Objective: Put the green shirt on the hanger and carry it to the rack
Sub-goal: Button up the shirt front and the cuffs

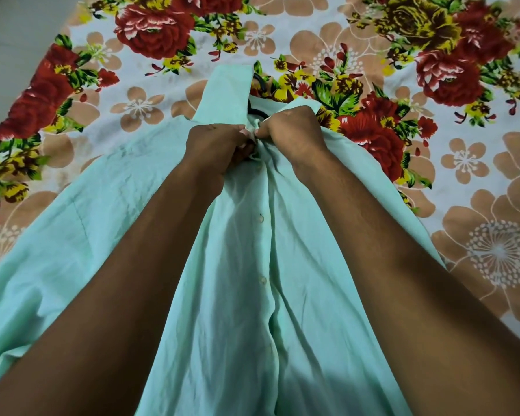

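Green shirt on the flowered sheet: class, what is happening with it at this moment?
A person is working on the green shirt, which lies spread on a flowered bedsheet. The left hand and right hand meet at the top of the button strip just below the collar, both pinching the cloth there, seemingly at the top button. A dark hanger peeks out at the neck opening, so it appears to be already inside the shirt. No rack is in view.
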### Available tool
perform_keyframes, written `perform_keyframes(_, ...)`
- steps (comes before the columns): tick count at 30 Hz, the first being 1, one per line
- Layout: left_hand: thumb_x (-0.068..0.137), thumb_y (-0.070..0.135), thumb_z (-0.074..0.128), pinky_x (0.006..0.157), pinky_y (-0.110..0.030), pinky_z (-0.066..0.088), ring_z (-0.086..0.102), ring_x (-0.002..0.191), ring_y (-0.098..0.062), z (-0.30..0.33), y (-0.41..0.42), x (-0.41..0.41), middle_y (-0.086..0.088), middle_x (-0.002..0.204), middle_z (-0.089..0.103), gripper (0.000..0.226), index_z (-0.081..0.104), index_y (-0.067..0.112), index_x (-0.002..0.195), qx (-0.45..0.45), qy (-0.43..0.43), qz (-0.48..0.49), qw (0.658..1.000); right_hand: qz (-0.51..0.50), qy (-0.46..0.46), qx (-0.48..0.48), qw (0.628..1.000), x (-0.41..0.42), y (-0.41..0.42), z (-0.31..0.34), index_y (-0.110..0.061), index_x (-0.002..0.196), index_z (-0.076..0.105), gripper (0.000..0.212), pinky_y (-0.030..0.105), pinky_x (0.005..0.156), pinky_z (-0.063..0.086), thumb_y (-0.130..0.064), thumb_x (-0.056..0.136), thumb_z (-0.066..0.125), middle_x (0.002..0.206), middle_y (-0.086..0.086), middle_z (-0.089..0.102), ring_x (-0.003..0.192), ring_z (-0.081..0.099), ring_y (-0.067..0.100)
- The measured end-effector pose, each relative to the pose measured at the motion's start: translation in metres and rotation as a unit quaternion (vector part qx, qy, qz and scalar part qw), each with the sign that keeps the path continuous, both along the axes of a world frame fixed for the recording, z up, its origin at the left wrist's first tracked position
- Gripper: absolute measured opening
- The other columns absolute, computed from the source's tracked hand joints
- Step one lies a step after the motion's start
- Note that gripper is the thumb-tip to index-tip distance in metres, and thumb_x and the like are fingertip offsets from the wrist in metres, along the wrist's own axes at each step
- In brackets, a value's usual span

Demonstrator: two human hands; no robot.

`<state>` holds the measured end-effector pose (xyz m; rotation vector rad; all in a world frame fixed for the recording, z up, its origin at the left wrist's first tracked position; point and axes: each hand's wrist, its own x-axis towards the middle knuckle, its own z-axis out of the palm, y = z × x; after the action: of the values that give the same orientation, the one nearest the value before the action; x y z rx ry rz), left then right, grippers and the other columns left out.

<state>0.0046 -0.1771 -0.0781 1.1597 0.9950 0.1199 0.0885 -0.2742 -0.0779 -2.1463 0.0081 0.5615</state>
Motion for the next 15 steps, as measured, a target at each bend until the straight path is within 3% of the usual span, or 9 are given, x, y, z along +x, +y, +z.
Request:
perform_keyframes(3,0.093,-0.012,0.056,0.075,-0.027,0.064,0.067,0.072,-0.022,0.003,0.001,0.0,-0.013,0.079,0.068,0.019,0.069,-0.004,0.082,-0.022,-0.013,-0.022,0.999,0.003,0.018,-0.001,1.0,0.002,-0.001,0.003,-0.015,0.055,0.042,0.041,0.029,0.051,0.037,-0.01,0.073,0.078,0.054,0.0,0.049,0.052,0.048,0.018)
perform_keyframes(6,0.089,-0.011,0.065,0.07,-0.025,0.062,0.067,0.066,-0.02,0.002,0.005,0.001,-0.02,0.088,0.066,0.014,0.07,-0.01,0.102,0.006,0.004,-0.041,0.999,0.008,0.02,-0.001,1.0,0.003,0.0,0.001,-0.014,0.058,0.042,0.037,0.028,0.05,0.035,-0.008,0.074,0.074,0.057,0.002,0.05,0.054,0.048,0.02)
perform_keyframes(10,0.084,-0.002,0.077,0.053,-0.021,0.058,0.064,0.047,-0.012,0.007,0.011,0.005,-0.015,0.08,0.07,0.02,0.071,-0.005,0.104,0.041,0.034,-0.1,0.994,0.093,0.004,-0.071,0.993,0.004,0.001,0.003,-0.018,0.062,0.042,0.035,0.016,0.036,0.028,-0.01,0.086,0.065,0.059,-0.001,0.044,0.052,0.04,0.014)
perform_keyframes(11,0.085,0.001,0.078,0.05,-0.019,0.055,0.062,0.044,-0.01,0.009,0.013,0.006,-0.011,0.074,0.07,0.018,0.071,-0.003,0.101,0.045,0.044,-0.115,0.991,0.123,0.003,-0.066,0.99,0.004,0.001,0.003,-0.017,0.068,0.048,0.026,0.013,0.042,0.031,-0.01,0.09,0.061,0.067,0.0,0.049,0.058,0.044,0.015)
perform_keyframes(13,0.084,0.006,0.081,0.046,-0.017,0.051,0.06,0.04,-0.007,0.012,0.016,0.008,-0.006,0.066,0.068,0.02,0.072,0.0,0.1,0.056,0.063,-0.131,0.988,0.142,0.019,-0.018,0.99,0.003,-0.004,0.005,-0.013,0.081,0.056,0.012,0.021,0.058,0.038,-0.01,0.093,0.054,0.083,0.006,0.055,0.074,0.05,0.018)
perform_keyframes(15,0.082,0.009,0.083,0.044,-0.016,0.048,0.057,0.04,-0.008,0.012,0.017,0.01,-0.005,0.066,0.067,0.021,0.072,0.003,0.099,0.072,0.077,-0.144,0.984,0.138,0.019,0.004,0.99,0.001,-0.012,0.007,-0.014,0.071,0.051,0.024,0.031,0.058,0.033,-0.015,0.094,0.058,0.072,0.007,0.049,0.065,0.043,0.018)
